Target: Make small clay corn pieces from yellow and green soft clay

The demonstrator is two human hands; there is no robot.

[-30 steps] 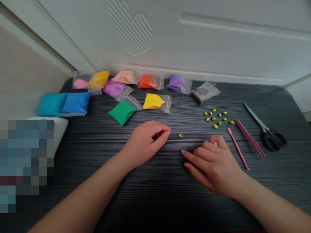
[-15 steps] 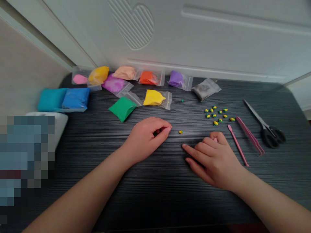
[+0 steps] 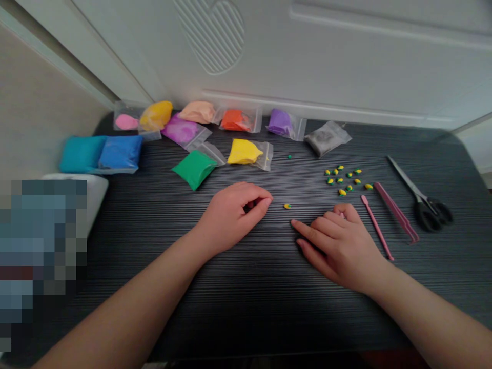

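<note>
Centre frame: left hand (image 3: 230, 218) pinched closed, contents hidden; right hand (image 3: 341, 246), finger and thumb parted, hold unclear. Seemingly a shaping step; yellow-green lump (image 3: 287, 206) between needs light touch.

OK so from my end of the feed, all I've got for a body is bare from fingertips to the edge of view. The left hand (image 3: 234, 220) has a smooth, rounded back and slims down at the wrist (image 3: 203, 245), then the left forearm (image 3: 138, 302) gets wider toward the near left. The right hand (image 3: 344, 248) is bare too: tapering fingers (image 3: 313, 236) with rounded tips, and knuckles (image 3: 327, 228) that show up as soft little bumps. The right forearm (image 3: 426, 307) looks smooth and plain right up to where my near right edge chops it off. Nails are too small for me to make out properly.
</note>
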